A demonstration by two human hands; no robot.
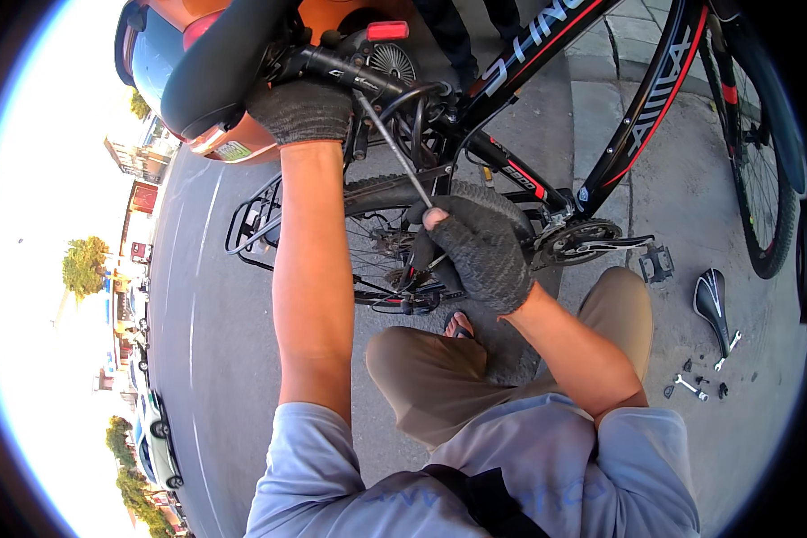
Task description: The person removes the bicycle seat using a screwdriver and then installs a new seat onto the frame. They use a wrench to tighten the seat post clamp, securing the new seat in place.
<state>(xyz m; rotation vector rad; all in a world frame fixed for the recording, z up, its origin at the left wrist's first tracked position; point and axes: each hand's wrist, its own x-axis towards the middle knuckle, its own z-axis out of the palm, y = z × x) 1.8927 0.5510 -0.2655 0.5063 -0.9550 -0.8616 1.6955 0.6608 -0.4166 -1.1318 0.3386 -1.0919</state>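
Observation:
A black bicycle with red trim (641, 117) leans across the view in front of me. My left hand (307, 112), in a dark grey fingerless glove, is up against the underside of the black saddle (229, 67), beside the seat post (350, 73). The saddle hides its fingers. My right hand (482, 251), gloved alike, is closed around the lower end of a thin grey metal rod (393, 143), with the bare thumb tip pressed on it. The rod slants up to the seat post area near my left hand. Behind my right hand is the rear wheel (377, 193).
A rear rack (253, 224) juts out left of the wheel. Crank and chainring (578, 242) lie right of my right hand. On the ground at right are another saddle (712, 309), a wrench (690, 387) and small parts. An orange vehicle (242, 139) and a person's legs (453, 36) are beyond.

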